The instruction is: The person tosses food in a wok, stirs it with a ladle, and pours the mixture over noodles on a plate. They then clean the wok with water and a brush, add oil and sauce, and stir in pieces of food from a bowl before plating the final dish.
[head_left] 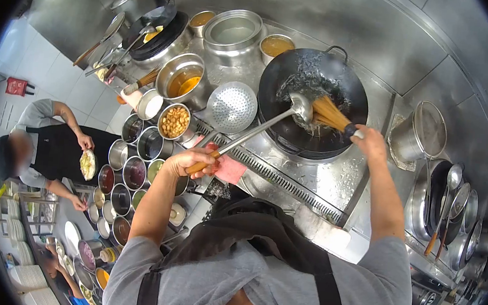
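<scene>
My left hand is wrapped round the wooden handle of a long metal ladle, whose bowl rests over the inside of a large black wok. In my right hand is the dark grip of a bamboo wok brush, its bristles down in the wok beside the ladle bowl. Water splashes about the bristles and the far wall of the wok. Left of the wok lies a round perforated strainer. A pink cloth is just by my left hand.
Several metal pots of ingredients, one of them a pot of fried brown pieces, stand at the left. Behind are a large lidless pot and a second wok. A strainer on a pot stands right. A co-worker holds a plate of food.
</scene>
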The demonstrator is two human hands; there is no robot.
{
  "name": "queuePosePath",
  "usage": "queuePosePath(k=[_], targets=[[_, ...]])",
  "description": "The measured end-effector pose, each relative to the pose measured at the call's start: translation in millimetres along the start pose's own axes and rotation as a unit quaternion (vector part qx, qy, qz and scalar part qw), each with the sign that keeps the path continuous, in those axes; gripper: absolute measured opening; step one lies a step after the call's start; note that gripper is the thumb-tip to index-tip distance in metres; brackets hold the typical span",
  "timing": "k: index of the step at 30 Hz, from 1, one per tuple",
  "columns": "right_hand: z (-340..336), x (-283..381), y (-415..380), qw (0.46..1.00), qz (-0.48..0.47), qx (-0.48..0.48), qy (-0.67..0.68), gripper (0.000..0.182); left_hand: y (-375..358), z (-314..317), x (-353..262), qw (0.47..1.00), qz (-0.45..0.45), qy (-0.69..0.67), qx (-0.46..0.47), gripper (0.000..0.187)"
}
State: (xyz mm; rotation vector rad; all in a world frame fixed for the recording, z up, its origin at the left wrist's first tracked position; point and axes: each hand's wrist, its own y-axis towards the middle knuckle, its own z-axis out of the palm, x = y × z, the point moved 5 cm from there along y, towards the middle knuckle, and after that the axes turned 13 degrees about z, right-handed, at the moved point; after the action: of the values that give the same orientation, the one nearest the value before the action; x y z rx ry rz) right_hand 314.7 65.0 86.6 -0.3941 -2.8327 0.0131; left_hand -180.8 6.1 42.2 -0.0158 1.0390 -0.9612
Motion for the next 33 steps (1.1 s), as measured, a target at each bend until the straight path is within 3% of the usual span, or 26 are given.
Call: queuePosePath(k=[2, 3, 4, 5, 7, 8, 10, 11, 12, 14, 16, 18, 21, 23, 24, 26, 27, 28, 30, 33], targets=[[-13, 1, -3, 0.999, 0.031, 0.003, 0.013, 0.045, 1, -9, 5, 0.964, -0.039, 0.256, -0.059, 0.033], [-21, -1, -6, 0.994, 0.073, -0.006, 0.081, 0.047, 2, -11, 3, 0.932, -0.049, 0.349, -0.086, 0.041], [-27, -5, -8, 0.981, 0.116, -0.018, 0.151, 0.048, 5, -12, 4, 0.931, -0.048, 0.353, -0.083, 0.041], [-17, -11, -7, 0.971, 0.089, -0.036, 0.218, 0.049, 10, -17, -1, 0.866, 0.014, 0.487, -0.112, 0.044], [4, -2, -13, 0.985, 0.065, -0.022, 0.161, 0.048, 19, -24, -5, 0.696, 0.115, 0.694, -0.145, 0.052], [12, 7, -16, 0.994, 0.035, -0.001, 0.101, 0.047, 23, -30, 4, 0.692, 0.117, 0.698, -0.140, 0.052], [-4, 13, -24, 0.997, 0.053, -0.016, 0.053, 0.047, 15, -7, -3, 0.650, 0.221, 0.711, -0.154, 0.045], [-18, 8, -25, 0.992, 0.095, -0.007, 0.081, 0.047, 9, 1, 6, 0.822, 0.054, 0.530, -0.201, 0.034], [-25, 1, -27, 0.984, 0.137, 0.003, 0.110, 0.048, 14, -16, 30, 0.880, 0.042, 0.437, -0.180, 0.027], [-19, -21, -25, 0.971, 0.160, -0.014, 0.177, 0.048, 7, 11, 48, 0.937, 0.021, 0.299, -0.180, 0.022], [-21, -22, -31, 0.969, 0.092, -0.081, 0.216, 0.049, 13, 33, 63, 0.981, 0.038, 0.157, -0.104, 0.021], [-12, -21, -36, 0.988, 0.081, -0.022, 0.126, 0.048, 20, 57, 70, 0.991, 0.054, 0.084, -0.094, 0.017], [-26, -34, -56, 0.983, 0.165, 0.012, 0.083, 0.049, 28, 79, 76, 0.994, 0.070, -0.049, -0.064, 0.018], [-30, -70, -65, 0.947, 0.195, -0.124, 0.223, 0.052, 30, 97, 66, 0.994, 0.075, -0.074, -0.038, 0.017], [-35, -74, -72, 0.946, 0.198, -0.131, 0.221, 0.052, 31, 104, 62, 0.991, 0.079, -0.105, -0.020, 0.017], [-26, -85, -88, 0.799, 0.234, -0.079, 0.549, 0.055, 40, 111, 60, 0.989, 0.067, -0.128, 0.027, 0.016], [-21, -86, -95, 0.775, 0.198, -0.084, 0.595, 0.052, 44, 120, 57, 0.988, 0.050, -0.139, 0.055, 0.016], [-18, -93, -105, 0.771, 0.203, -0.092, 0.597, 0.052, 49, 129, 54, 0.985, 0.032, -0.149, 0.082, 0.017], [-15, -98, -126, 0.910, 0.184, -0.075, 0.364, 0.047, 65, 147, 51, 0.984, 0.009, -0.141, 0.104, 0.016], [22, -130, -187, 0.845, 0.282, 0.000, 0.454, 0.046, 97, 186, 37, 0.992, 0.060, 0.106, 0.031, 0.018]])
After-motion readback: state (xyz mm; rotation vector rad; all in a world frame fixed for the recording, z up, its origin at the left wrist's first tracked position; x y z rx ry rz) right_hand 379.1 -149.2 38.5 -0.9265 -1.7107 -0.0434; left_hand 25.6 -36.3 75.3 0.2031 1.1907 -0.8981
